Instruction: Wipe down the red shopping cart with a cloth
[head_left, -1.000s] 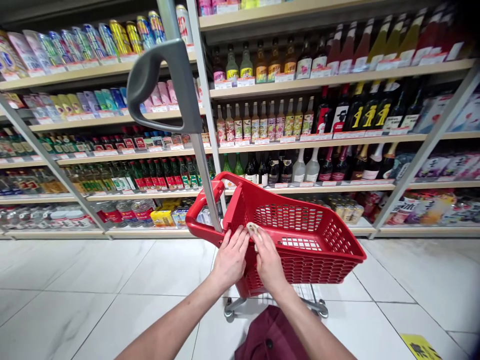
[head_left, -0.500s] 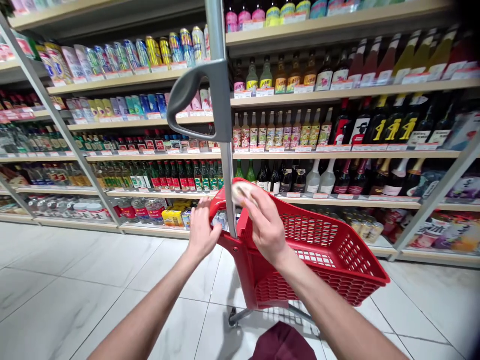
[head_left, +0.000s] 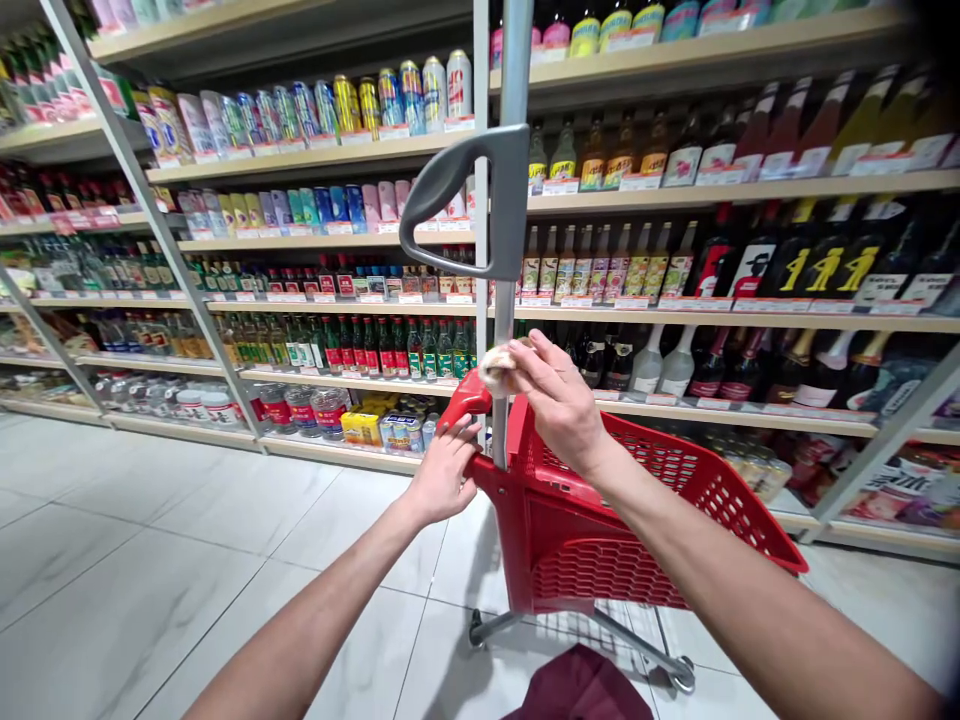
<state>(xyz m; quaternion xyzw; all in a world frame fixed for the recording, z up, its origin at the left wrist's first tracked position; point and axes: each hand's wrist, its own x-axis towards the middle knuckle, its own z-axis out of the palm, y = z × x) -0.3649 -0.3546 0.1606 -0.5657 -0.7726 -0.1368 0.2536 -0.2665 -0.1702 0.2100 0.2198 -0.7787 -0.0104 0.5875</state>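
My right hand pinches a crumpled off-white cloth between thumb and fingers. The cloth is against or just in front of the metal pole of a red shopping cart; I cannot tell whether they touch. Lower and to the left, my left hand grips the cart's red rear edge, fingers laid over the top and thumb on the near side. Above both hands, the grey plastic handle is fixed to the pole. My right forearm hides part of the basket.
Behind the cart stand shelves packed with cans and bottles. Multipacks and large jars fill the bottom shelf. A cart wheel rests on the white tiled floor. Something maroon shows at the bottom edge.
The cart and both hands sit further right in view. My right hand has turned, its fingers now straighter around the cloth. The left hand has slid slightly down the red edge.
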